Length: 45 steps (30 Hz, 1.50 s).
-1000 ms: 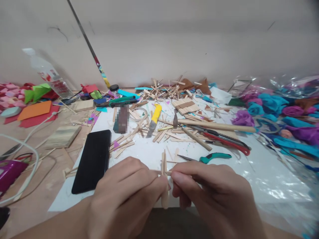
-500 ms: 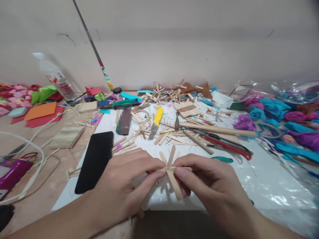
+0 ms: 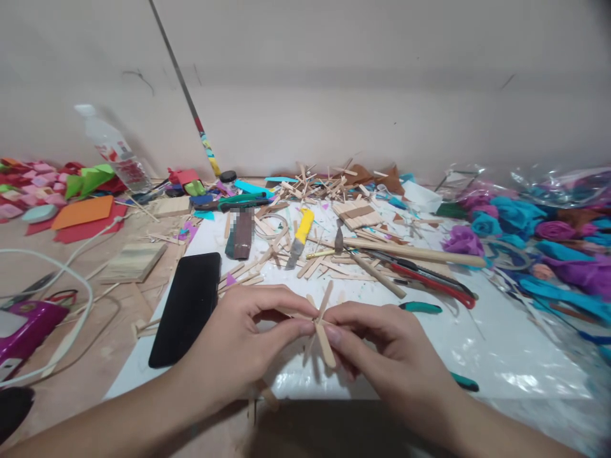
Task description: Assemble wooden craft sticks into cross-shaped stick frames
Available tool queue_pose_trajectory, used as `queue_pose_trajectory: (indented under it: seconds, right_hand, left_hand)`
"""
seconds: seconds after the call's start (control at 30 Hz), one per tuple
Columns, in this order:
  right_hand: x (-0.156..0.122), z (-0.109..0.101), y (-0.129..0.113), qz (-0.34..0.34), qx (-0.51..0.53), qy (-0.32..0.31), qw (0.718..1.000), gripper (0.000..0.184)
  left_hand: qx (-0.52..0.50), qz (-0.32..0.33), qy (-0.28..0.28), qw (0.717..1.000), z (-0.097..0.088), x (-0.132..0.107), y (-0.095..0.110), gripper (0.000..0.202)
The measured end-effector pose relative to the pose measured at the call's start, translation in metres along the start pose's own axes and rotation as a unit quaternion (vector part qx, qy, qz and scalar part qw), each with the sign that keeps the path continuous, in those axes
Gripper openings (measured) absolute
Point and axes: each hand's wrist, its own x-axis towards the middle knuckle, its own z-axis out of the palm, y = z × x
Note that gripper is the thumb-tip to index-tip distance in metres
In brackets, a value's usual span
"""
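Several pale wooden craft sticks joined at one middle point form a star-like piece (image 3: 326, 346), held up just above the table's front edge. My left hand (image 3: 260, 334) pinches it near the centre from the left, thumb below and forefinger above. From the other side my right hand (image 3: 382, 340) grips it close to the same centre, thumb in front. One stick points up and away, another toward me; the fingers hide much of the rest. A black phone (image 3: 185, 308) lies beside my left hand. Close to my right hand is a green-handled tool (image 3: 420, 307), partly covered.
A yellow utility knife (image 3: 301, 235), a red cutter (image 3: 439, 285) and a wooden-handled tool (image 3: 377, 273) lie among loose sticks on the white board (image 3: 515, 356). A bottle (image 3: 117, 152) leans at the back left. A white cable (image 3: 86, 286) loops at left; coloured paper flowers (image 3: 515, 216) fill the right.
My hands have closed in nearer the centre of the stick piece, which has turned slightly and shifted a little left. The view has shifted slightly, showing more of the green-handled tool.
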Motion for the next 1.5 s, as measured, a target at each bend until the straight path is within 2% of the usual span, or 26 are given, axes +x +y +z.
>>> queue_pose_trajectory:
  seconds: [0.13, 0.23, 0.37, 0.43, 0.53, 0.63, 0.97, 1.03, 1.13, 1.23, 1.4, 1.5]
  right_hand:
    - [0.0, -0.004, -0.001, -0.044, -0.103, 0.013, 0.994, 0.023]
    - [0.001, -0.006, 0.001, -0.049, -0.137, -0.009, 0.989, 0.029]
    - [0.0, -0.009, 0.002, -0.045, -0.155, -0.026, 0.986, 0.033]
    - [0.001, -0.01, 0.001, -0.038, -0.154, -0.019, 0.987, 0.033]
    - [0.002, -0.01, 0.0, -0.027, -0.142, -0.018, 0.989, 0.032]
    - [0.002, -0.008, -0.002, -0.027, -0.129, -0.03, 0.991, 0.032]
    - [0.004, -0.009, 0.002, -0.04, -0.149, -0.058, 0.986, 0.036]
    - [0.003, -0.01, 0.004, -0.037, -0.165, -0.038, 0.985, 0.032]
    - [0.003, -0.015, 0.005, -0.059, -0.188, 0.038, 0.98, 0.021]
    - [0.004, -0.021, 0.004, -0.092, -0.192, 0.088, 0.973, 0.025]
    - [0.008, -0.021, 0.003, -0.061, -0.168, 0.029, 0.984, 0.019]
    - [0.009, -0.018, 0.003, -0.035, -0.122, 0.014, 0.992, 0.035]
  left_hand:
    - [-0.002, 0.01, -0.022, 1.0, 0.0, -0.001, 0.001, 0.016]
    - [-0.032, -0.01, -0.028, 0.999, 0.003, -0.001, -0.001, 0.013]
    - [-0.105, -0.073, -0.001, 0.992, 0.004, 0.002, -0.004, 0.022]
    - [-0.121, -0.084, 0.013, 0.989, 0.001, 0.003, -0.003, 0.022]
    - [-0.07, -0.054, 0.026, 0.996, -0.004, 0.003, 0.002, 0.003]
    - [-0.031, -0.038, 0.029, 0.998, -0.005, 0.002, 0.006, 0.009]
    - [-0.027, -0.055, 0.011, 0.998, -0.003, 0.002, 0.003, 0.007]
    - [-0.031, -0.064, 0.019, 0.997, -0.005, 0.004, 0.004, 0.006]
    - [-0.063, -0.107, 0.036, 0.992, -0.009, 0.007, 0.003, 0.006]
    - [-0.104, -0.137, 0.043, 0.984, -0.012, 0.012, -0.003, 0.013]
    - [-0.115, -0.126, 0.034, 0.985, -0.013, 0.017, -0.007, 0.018]
    - [-0.108, -0.102, 0.044, 0.988, -0.015, 0.016, -0.006, 0.029]
